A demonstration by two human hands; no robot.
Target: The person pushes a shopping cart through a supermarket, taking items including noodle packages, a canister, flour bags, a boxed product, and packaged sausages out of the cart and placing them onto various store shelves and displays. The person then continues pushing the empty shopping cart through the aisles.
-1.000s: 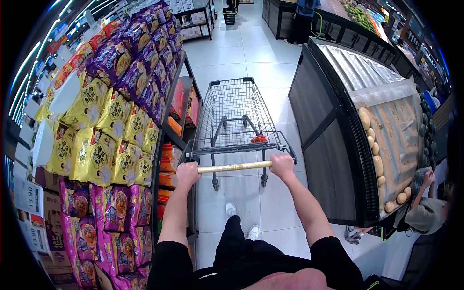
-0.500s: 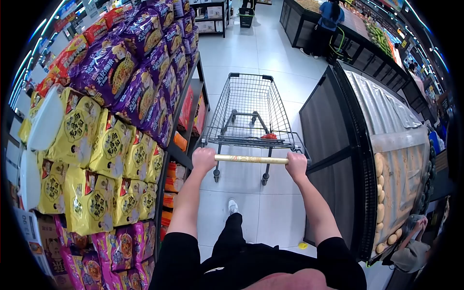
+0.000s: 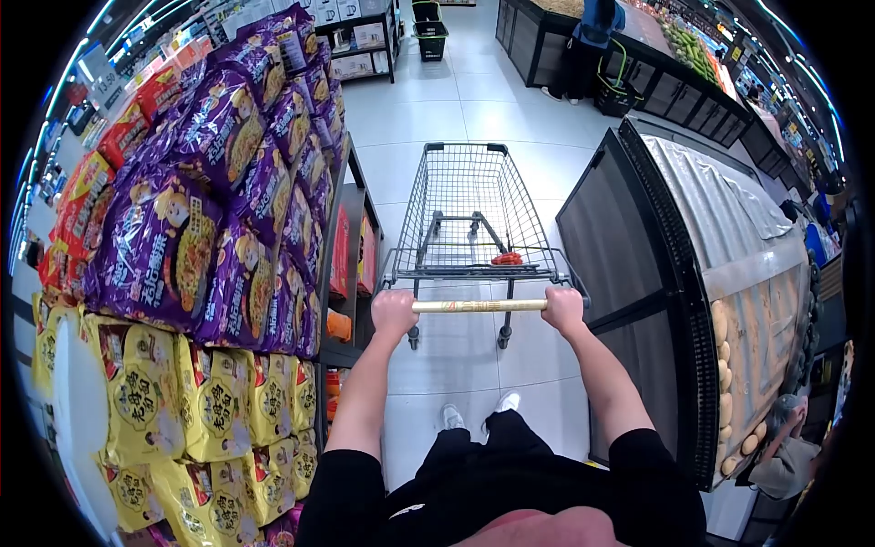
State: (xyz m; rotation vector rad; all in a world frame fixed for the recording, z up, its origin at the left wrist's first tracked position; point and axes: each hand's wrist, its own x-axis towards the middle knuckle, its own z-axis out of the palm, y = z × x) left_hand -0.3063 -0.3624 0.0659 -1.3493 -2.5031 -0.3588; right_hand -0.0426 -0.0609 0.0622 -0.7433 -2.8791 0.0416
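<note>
A wire shopping cart (image 3: 469, 196) stands in the aisle straight ahead of me, its basket holding no goods. Around the left end of its pale yellow handle bar (image 3: 478, 306), my left hand (image 3: 394, 313) is closed. My right hand (image 3: 563, 308) grips the bar's other end. Something small and red (image 3: 507, 260) sits at the near edge of the basket, too small to make out. Both arms stretch forward, and my white shoes show on the floor below the cart.
Stacked purple noodle packs (image 3: 159, 246) and yellow packs (image 3: 219, 401) line the left. A dark produce stand (image 3: 629, 273) flanks the right, with another person beside it. Farther ahead are a black shopping basket (image 3: 431, 41), a shelf (image 3: 365, 46), and a person in blue (image 3: 597, 23).
The cart and I have moved forward along the aisle; the packs on the left have slid nearer and lower in view. Both hands keep hold of the bar.
</note>
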